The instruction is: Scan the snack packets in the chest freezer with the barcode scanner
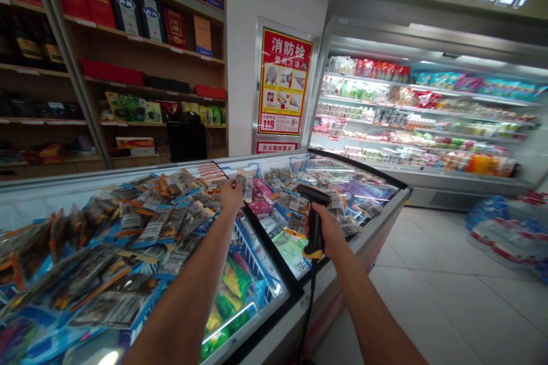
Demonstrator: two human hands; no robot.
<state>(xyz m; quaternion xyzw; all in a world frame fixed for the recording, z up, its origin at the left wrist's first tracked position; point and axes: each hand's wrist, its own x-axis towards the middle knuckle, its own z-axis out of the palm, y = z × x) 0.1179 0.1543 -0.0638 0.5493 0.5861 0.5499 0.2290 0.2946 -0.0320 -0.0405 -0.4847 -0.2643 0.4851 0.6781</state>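
My right hand [329, 228] is wrapped round the grip of a black and yellow handheld barcode scanner [315, 231], whose cable hangs down past the freezer's edge. The scanner's head points left, towards my left hand [231, 195]. Closed in a pinch, that hand grips the edge of a small snack packet [245, 181] upright above the freezer lid. Many similar packets [156, 225] with dark printed backs and blue or orange edges lie heaped on the glass to the left. More packets [295, 201] are spread on the right-hand lid, beneath and behind the scanner.
The chest freezer [387, 228] has glass lids, with bagged goods in blue baskets below. Behind it stand shelves of boxes [126, 8] and a wall poster [284, 80]. A refrigerated display [385, 120] lines the right back; wrapped bottles [509, 231] stand on the floor.
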